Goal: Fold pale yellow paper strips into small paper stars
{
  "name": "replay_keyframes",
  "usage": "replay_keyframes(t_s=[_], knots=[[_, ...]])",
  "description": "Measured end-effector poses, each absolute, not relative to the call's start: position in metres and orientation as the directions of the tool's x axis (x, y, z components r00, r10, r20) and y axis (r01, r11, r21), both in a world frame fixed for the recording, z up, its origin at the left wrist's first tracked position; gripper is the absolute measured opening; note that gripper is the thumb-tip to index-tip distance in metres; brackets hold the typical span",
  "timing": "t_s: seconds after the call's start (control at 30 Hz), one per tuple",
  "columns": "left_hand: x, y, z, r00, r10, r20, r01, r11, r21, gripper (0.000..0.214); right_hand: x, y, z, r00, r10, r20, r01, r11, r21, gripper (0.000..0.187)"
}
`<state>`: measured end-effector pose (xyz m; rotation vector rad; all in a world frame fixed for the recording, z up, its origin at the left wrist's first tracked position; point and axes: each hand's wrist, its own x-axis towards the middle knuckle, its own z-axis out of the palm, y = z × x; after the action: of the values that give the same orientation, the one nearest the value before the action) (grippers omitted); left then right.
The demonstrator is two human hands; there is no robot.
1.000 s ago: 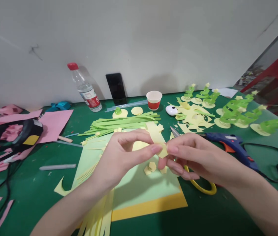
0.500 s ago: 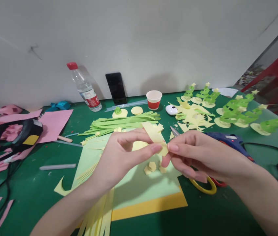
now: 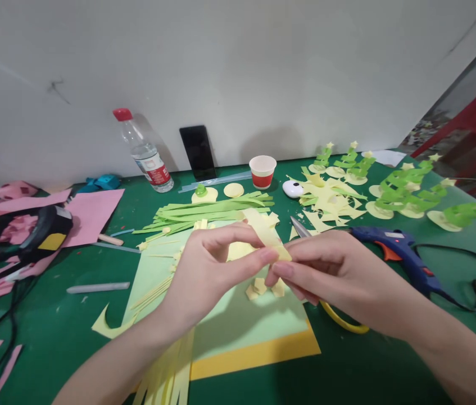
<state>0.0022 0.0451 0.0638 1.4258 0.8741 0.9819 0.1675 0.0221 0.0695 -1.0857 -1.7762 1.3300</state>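
Note:
My left hand (image 3: 208, 270) and my right hand (image 3: 330, 273) meet above the table and both pinch the near end of a pale yellow paper strip (image 3: 263, 229). The strip slants up and away from the fingertips. Below the hands lie small folded yellow paper pieces (image 3: 258, 288) on a light green sheet (image 3: 238, 315) that rests on a yellow sheet (image 3: 258, 354). Scissors with yellow handles (image 3: 339, 318) lie mostly hidden under my right hand; their blade tip (image 3: 299, 226) shows beyond it.
Green paper strips (image 3: 208, 212) lie behind the hands. A blue glue gun (image 3: 398, 250) with black cord is to the right. Paper trees (image 3: 406, 191), yellow scraps (image 3: 330, 199), a red cup (image 3: 262, 171), a water bottle (image 3: 143, 151), a phone (image 3: 198, 152) and pink paper (image 3: 90, 211) are farther off.
My right hand's fingers have slid slightly left and down along the strip's end, closing more tightly against my left thumb. The strip's end looks folded flatter.

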Motion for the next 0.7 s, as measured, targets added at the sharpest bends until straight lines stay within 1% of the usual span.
replay_keyframes(t_s=[0.07, 0.17, 0.27, 0.37, 0.43, 0.53, 0.63, 0.7], knots=[[0.002, 0.046, 0.063, 0.366, 0.925, 0.105, -0.032, -0.100, 0.994, 0.011, 0.170, 0.023, 0.067, -0.442, 0.897, -0.007, 0.158, 0.070, -0.985, 0.031], [0.003, 0.046, 0.062, 0.373, 0.911, 0.178, -0.086, -0.157, 0.984, 0.018, 0.175, 0.024, 0.065, -0.489, 0.867, -0.095, -0.028, -0.125, -0.992, 0.026], [0.003, 0.044, 0.062, 0.409, 0.871, 0.273, -0.081, -0.264, 0.961, 0.024, 0.178, 0.025, 0.064, -0.567, 0.807, -0.167, -0.181, -0.319, -0.930, 0.021], [0.003, 0.041, 0.061, 0.397, 0.830, 0.391, -0.001, -0.425, 0.905, 0.024, 0.179, 0.025, 0.066, -0.623, 0.745, -0.239, -0.251, -0.479, -0.841, 0.022], [0.002, 0.039, 0.061, 0.382, 0.785, 0.487, 0.066, -0.549, 0.833, 0.023, 0.179, 0.024, 0.068, -0.659, 0.700, -0.274, -0.266, -0.558, -0.786, 0.023], [-0.002, 0.040, 0.061, 0.407, 0.667, 0.624, 0.148, -0.722, 0.675, 0.023, 0.177, 0.025, 0.070, -0.702, 0.647, -0.297, -0.281, -0.635, -0.719, 0.024], [-0.007, 0.042, 0.062, 0.456, 0.564, 0.689, 0.215, -0.821, 0.529, 0.022, 0.175, 0.026, 0.068, -0.743, 0.591, -0.314, -0.270, -0.694, -0.668, 0.024], [-0.009, 0.044, 0.062, 0.486, 0.496, 0.719, 0.224, -0.866, 0.446, 0.024, 0.175, 0.027, 0.066, -0.784, 0.545, -0.296, -0.258, -0.720, -0.644, 0.026]])
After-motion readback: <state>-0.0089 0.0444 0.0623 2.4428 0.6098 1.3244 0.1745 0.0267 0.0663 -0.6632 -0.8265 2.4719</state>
